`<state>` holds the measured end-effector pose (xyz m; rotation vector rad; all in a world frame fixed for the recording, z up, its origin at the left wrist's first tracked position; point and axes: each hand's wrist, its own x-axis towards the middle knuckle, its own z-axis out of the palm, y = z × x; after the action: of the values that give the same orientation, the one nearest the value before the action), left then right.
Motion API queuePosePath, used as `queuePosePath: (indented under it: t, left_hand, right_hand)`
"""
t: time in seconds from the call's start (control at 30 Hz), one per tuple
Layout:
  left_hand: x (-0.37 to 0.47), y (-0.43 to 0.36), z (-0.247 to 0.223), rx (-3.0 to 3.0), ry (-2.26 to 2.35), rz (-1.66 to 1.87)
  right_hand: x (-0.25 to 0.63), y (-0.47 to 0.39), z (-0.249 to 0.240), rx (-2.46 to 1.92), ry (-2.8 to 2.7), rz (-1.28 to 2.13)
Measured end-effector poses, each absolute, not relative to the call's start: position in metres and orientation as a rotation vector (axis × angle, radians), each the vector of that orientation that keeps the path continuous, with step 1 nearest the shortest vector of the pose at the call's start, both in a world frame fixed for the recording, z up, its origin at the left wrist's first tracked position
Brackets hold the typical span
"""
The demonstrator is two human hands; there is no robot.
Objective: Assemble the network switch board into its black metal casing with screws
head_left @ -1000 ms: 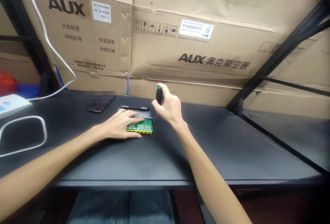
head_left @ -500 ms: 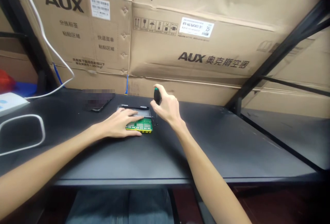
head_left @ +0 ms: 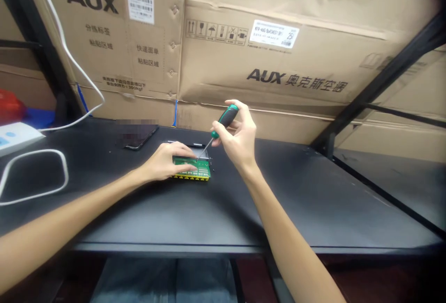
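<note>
Green circuit board (head_left: pixel 203 168) lay flat on the tabletop (head_left: pixel 174 219), long axis running left to right, its yellow edge nearest the tabletop's front. The right hand (head_left: pixel 239 138) gripped a screwdriver (head_left: pixel 228 116), shaft slanting down-left to the board's far side — contact unclear, the step apparently placing the tip. The left hand (head_left: pixel 169 159) rested over the board's left end, thumb and fingers parted — the next move seemingly calling for steady alignment.
</note>
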<state>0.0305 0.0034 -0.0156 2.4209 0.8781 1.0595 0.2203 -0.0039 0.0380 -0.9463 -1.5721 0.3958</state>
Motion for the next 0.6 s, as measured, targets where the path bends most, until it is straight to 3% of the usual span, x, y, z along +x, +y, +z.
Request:
queuePosePath:
  t: [0.6]
  left_hand:
    - [0.0325, 0.0054, -0.0182, 2.375, 0.832, 1.093]
  right_hand:
    - [0.2135, -0.0094, 0.0357, -0.908, -1.599, 0.406]
